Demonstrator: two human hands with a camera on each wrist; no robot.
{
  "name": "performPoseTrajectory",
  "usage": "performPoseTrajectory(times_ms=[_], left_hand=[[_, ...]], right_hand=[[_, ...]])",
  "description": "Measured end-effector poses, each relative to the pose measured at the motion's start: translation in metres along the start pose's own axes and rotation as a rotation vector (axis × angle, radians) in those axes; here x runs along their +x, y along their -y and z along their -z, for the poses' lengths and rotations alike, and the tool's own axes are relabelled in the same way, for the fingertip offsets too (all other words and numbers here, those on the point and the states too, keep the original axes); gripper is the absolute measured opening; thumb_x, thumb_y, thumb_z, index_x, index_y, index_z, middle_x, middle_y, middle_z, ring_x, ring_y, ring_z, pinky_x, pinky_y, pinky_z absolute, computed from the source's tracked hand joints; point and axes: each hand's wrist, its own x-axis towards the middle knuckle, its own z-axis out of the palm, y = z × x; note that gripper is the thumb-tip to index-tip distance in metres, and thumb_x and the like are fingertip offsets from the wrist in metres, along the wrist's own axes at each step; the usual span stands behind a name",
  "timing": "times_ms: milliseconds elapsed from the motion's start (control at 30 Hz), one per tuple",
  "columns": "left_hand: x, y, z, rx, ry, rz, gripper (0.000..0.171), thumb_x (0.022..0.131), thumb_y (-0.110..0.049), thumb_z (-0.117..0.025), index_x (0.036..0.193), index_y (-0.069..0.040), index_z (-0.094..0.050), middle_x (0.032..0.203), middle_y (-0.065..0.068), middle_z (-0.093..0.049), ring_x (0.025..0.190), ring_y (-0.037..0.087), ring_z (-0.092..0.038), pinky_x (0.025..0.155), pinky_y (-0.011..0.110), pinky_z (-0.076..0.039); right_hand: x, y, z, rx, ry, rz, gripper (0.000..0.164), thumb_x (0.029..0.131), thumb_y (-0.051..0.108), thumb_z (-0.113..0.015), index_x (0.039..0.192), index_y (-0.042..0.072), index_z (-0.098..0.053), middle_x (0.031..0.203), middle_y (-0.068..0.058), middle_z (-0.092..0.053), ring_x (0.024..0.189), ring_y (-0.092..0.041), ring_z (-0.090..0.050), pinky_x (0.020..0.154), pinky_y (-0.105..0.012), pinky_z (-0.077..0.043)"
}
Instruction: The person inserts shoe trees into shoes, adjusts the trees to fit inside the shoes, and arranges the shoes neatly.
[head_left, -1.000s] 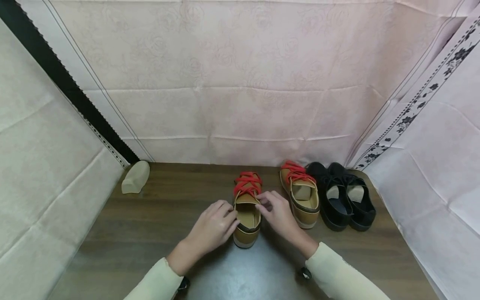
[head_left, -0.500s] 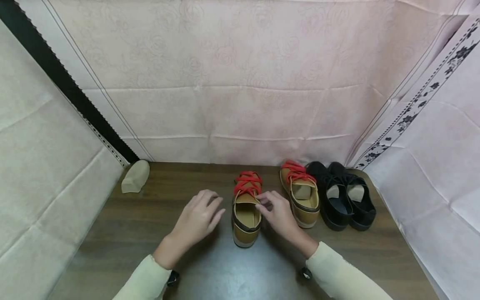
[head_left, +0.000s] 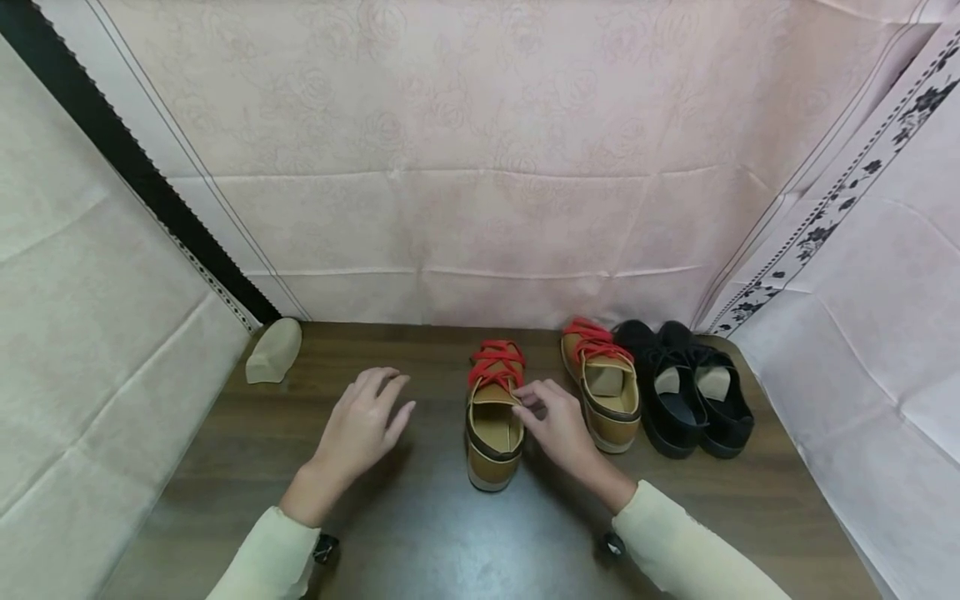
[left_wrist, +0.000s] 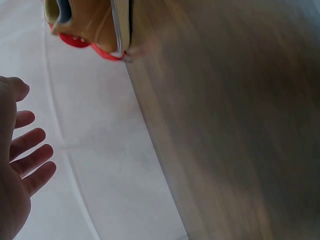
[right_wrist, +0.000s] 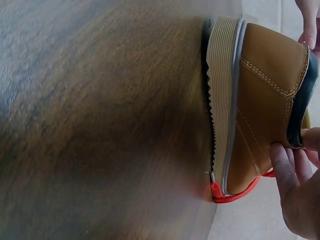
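Observation:
A tan shoe [head_left: 489,472] with red laces stands on the wooden floor, toe to the wall, its opening uncovered. My right hand [head_left: 555,425] pinches the right edge of that opening beside the laces; the right wrist view has the fingers [right_wrist: 284,167] against the tan side [right_wrist: 265,85], thumb at the dark collar. Left of the shoe, my left hand [head_left: 354,429] hovers with nothing in it, fingers spread loosely, as the left wrist view also has it [left_wrist: 20,160]. A beige toe-shaped shoe insert [head_left: 274,352] lies beyond it in the far left corner.
A matching tan shoe [head_left: 613,429] stands to the right, with a beige insert [head_left: 603,382] inside. Against it is a pair of black shoes [head_left: 675,429], pale pieces in both. Pale cloth walls [head_left: 480,225] enclose the floor at back and sides.
My left hand has left the tan shoe's left side and moved left, its fingers spreading. The right hand keeps its pinch on the opening's edge, and the shoe stays in place.

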Motion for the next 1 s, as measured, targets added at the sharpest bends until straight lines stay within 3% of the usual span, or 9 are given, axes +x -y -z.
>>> performPoseTrajectory(times_ms=[467,733,1000], left_hand=[[-0.011,0.041,0.013,0.059,-0.045,0.097,0.044,0.086,-0.021,-0.082,0.121,0.003,-0.069,0.121,0.026,-0.066,0.113,0.045,-0.063,0.083,0.059,-0.056],[-0.017,0.072,0.017,0.089,-0.056,0.172,0.046,0.086,-0.018,-0.082,0.123,0.006,-0.067,0.121,0.030,-0.064,0.110,0.049,-0.062,0.084,0.062,-0.054],[-0.019,0.101,0.022,0.136,-0.077,0.207,0.047,0.086,-0.015,-0.082,0.124,0.007,-0.066,0.123,0.032,-0.063,0.106,0.052,-0.062,0.085,0.064,-0.053]], right_hand=[[0.000,-0.001,0.000,0.002,0.015,0.000,0.015,0.089,0.011,-0.082,0.103,0.015,-0.075,0.093,0.000,-0.068,0.086,-0.011,-0.069,0.075,-0.026,-0.060],[0.000,0.000,0.001,0.002,0.007,0.019,0.017,0.088,0.009,-0.082,0.103,0.014,-0.075,0.093,0.000,-0.068,0.084,-0.012,-0.070,0.073,-0.027,-0.060],[0.001,0.001,0.002,0.009,0.030,-0.002,0.016,0.090,0.010,-0.081,0.104,0.015,-0.075,0.094,-0.001,-0.067,0.085,-0.012,-0.070,0.074,-0.027,-0.060]])
